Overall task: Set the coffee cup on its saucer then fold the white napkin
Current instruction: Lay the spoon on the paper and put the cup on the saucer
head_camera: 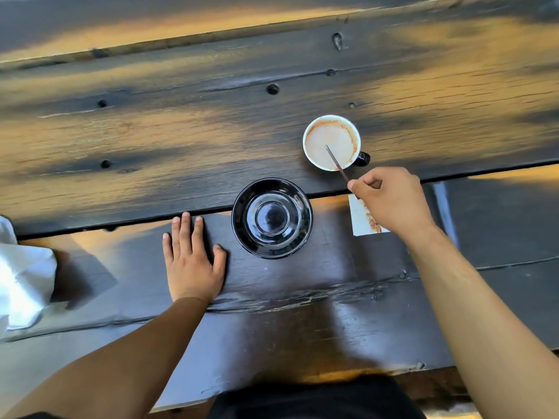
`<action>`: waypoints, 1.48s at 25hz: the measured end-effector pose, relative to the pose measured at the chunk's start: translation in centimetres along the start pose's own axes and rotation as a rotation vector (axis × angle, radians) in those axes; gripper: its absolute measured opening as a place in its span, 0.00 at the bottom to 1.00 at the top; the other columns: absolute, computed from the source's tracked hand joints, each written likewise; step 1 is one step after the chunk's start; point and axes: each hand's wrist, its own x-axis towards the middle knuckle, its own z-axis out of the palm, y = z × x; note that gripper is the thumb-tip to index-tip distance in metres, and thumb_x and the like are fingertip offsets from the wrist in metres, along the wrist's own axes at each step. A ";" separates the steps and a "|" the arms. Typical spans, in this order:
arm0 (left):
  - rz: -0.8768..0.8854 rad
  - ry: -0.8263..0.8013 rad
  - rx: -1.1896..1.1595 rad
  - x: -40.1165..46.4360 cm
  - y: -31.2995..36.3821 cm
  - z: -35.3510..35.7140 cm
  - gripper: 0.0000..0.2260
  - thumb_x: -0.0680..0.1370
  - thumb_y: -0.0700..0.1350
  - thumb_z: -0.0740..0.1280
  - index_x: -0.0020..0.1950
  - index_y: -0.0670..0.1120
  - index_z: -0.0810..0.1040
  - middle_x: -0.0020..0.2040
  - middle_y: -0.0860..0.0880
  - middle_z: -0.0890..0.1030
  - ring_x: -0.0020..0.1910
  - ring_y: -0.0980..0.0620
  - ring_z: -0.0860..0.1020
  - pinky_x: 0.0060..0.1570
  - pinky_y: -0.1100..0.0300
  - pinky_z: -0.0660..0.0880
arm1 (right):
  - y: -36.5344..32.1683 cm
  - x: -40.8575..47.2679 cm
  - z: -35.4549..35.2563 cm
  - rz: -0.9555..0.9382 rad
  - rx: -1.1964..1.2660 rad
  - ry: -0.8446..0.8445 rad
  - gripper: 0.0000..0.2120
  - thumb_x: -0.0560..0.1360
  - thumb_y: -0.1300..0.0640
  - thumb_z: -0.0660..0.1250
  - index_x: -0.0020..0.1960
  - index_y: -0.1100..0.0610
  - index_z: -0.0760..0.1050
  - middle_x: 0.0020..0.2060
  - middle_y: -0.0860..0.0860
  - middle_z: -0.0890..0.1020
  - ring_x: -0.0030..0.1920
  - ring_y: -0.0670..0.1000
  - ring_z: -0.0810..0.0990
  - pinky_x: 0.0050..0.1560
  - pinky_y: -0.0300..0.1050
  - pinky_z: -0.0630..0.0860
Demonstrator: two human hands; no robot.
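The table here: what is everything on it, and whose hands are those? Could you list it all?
Table: one, dark wooden planks with orange light patches, fills the view.
Coffee cup: one, white inside with brown foam traces and a black handle, standing on the table, far right of centre.
Spoon: one, thin and metal, its tip in the cup.
Saucer: one, glossy black, nothing on it, centre, near side of the cup.
White napkin: one, crumpled, at the left edge.
Paper slip: one, white with brown stains, partly under the right hand.
Left hand: flat on the table, left of the saucer.
Right hand: pinching the spoon's handle.
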 end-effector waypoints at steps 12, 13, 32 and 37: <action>0.006 0.008 0.002 -0.1 -0.2 0.2 0.31 0.76 0.54 0.54 0.78 0.43 0.62 0.80 0.42 0.59 0.81 0.44 0.53 0.79 0.43 0.49 | 6.3 -3.4 0.9 0.084 0.295 0.120 0.09 0.74 0.52 0.72 0.37 0.53 0.83 0.28 0.44 0.81 0.33 0.45 0.77 0.40 0.41 0.72; 0.008 0.011 0.004 -0.1 -0.2 0.3 0.31 0.76 0.54 0.54 0.78 0.43 0.62 0.80 0.42 0.59 0.81 0.44 0.53 0.79 0.43 0.49 | 7.7 -3.9 1.2 0.119 0.327 0.132 0.08 0.74 0.52 0.72 0.37 0.52 0.82 0.27 0.43 0.79 0.32 0.45 0.75 0.39 0.41 0.71; 0.020 0.024 0.004 -0.1 -0.1 0.2 0.31 0.77 0.54 0.54 0.78 0.43 0.63 0.80 0.42 0.60 0.81 0.44 0.53 0.79 0.42 0.49 | 11.0 -4.2 2.2 0.267 0.170 0.148 0.07 0.77 0.52 0.70 0.43 0.53 0.83 0.35 0.44 0.83 0.40 0.45 0.80 0.44 0.41 0.73; 0.020 0.029 -0.001 -0.1 0.0 0.2 0.31 0.77 0.53 0.54 0.78 0.43 0.63 0.80 0.42 0.60 0.81 0.44 0.54 0.79 0.42 0.50 | 6.4 1.9 1.5 0.051 0.377 0.037 0.12 0.84 0.49 0.55 0.61 0.47 0.75 0.36 0.48 0.80 0.30 0.44 0.74 0.38 0.37 0.72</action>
